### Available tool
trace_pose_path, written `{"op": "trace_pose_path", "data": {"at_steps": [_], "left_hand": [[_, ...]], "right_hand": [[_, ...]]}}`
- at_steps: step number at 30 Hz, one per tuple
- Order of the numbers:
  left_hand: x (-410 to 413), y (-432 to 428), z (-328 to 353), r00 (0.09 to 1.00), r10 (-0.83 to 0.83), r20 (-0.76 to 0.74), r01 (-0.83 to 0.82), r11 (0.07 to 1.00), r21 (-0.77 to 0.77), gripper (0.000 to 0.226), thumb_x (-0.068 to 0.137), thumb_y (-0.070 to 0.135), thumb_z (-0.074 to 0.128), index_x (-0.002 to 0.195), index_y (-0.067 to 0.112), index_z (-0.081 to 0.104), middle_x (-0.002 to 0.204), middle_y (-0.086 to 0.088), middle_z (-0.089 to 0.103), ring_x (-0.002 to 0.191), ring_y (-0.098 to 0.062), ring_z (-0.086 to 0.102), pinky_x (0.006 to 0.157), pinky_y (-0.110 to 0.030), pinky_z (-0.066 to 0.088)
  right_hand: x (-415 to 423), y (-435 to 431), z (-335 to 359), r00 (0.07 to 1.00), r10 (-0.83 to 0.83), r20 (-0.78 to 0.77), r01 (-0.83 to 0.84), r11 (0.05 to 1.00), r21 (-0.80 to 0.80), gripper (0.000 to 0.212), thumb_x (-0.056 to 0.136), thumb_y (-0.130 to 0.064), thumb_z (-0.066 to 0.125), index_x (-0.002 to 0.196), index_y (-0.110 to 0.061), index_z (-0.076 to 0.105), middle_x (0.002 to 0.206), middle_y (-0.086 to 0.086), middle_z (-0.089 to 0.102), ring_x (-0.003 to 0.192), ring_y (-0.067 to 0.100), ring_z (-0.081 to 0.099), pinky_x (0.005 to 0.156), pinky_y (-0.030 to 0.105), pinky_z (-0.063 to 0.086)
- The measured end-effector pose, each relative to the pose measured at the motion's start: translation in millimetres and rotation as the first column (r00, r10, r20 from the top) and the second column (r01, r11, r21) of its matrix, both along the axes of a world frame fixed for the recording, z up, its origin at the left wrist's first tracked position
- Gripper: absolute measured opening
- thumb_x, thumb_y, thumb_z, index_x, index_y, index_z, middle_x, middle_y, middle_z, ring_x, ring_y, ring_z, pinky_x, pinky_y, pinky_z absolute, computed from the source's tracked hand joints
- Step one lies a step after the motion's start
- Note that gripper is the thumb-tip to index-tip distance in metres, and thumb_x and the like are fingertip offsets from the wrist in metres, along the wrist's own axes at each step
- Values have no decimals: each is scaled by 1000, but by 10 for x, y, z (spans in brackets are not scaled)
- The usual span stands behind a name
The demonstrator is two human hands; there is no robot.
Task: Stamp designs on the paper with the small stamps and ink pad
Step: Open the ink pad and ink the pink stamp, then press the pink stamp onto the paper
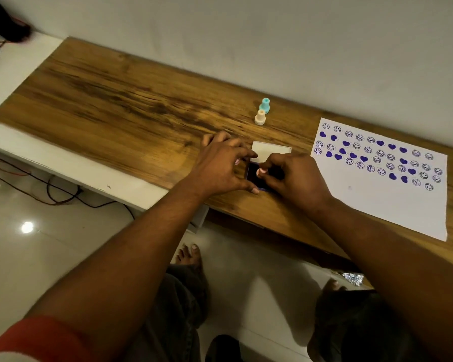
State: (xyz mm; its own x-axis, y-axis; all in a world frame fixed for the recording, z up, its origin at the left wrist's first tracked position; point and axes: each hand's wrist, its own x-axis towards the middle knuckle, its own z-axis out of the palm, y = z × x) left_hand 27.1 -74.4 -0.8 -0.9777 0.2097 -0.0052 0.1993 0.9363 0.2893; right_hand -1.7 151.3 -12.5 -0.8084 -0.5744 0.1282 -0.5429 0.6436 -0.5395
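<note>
The paper (377, 202) lies on the right side of the wooden table (115, 100). The top part of it is full of purple hearts and smiley faces, in about five rows. The bottom part is bare, so there is room for more. A lot of the stamping looks done.

The two small stamps are not in a hand. The blue stamp (265, 105) and the tan stamp (260, 117) stand upright, right next to each other, near the back of the table. They are well away from the paper and a little way behind the hands.

The ink pad (253, 176) is dark and sits near the front edge of the table, to the left of the paper. Its white lid (270, 150) is open and lies just behind it.

Both hands are on the ink pad. The left hand (220, 163) pinches the pad's left side, with the thumb at the near corner and the fingers bent round the far one. The right hand (296, 178) covers the pad's right side with bent fingers. It is too dark to tell if it grips the pad or something tiny.

With no stamp picked up, the person may be steadying the pad or getting ready to shut it.
</note>
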Motion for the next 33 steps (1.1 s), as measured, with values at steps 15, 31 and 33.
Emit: {"op": "trace_pose_path", "data": {"at_steps": [15,31,33], "left_hand": [[-71,70,26,998,-48,31,51,993,-103,95,61,94,61,137,38,65,139,10,63,131,-22,43,101,-45,28],[79,1991,40,916,-401,-19,401,916,-35,88,86,87,46,158,35,42,167,5,37,153,-22,29,123,-53,22],[134,2159,-63,892,-452,3,452,892,-34,92,88,86,42,163,34,33,173,5,25,158,-22,20,125,-48,17]], "right_hand": [[-89,366,191,958,-186,217,246,922,-298,24,88,-32,84,109,-26,76,100,-21,73,96,-4,70,71,13,55],[-1,2757,321,758,-650,63,644,729,-234,25,83,-23,89,106,-15,81,95,-1,79,80,5,74,81,33,63],[4,2910,282,741,-666,87,665,710,-231,27,83,-21,89,108,-14,81,95,0,80,82,13,76,82,33,63]]}}
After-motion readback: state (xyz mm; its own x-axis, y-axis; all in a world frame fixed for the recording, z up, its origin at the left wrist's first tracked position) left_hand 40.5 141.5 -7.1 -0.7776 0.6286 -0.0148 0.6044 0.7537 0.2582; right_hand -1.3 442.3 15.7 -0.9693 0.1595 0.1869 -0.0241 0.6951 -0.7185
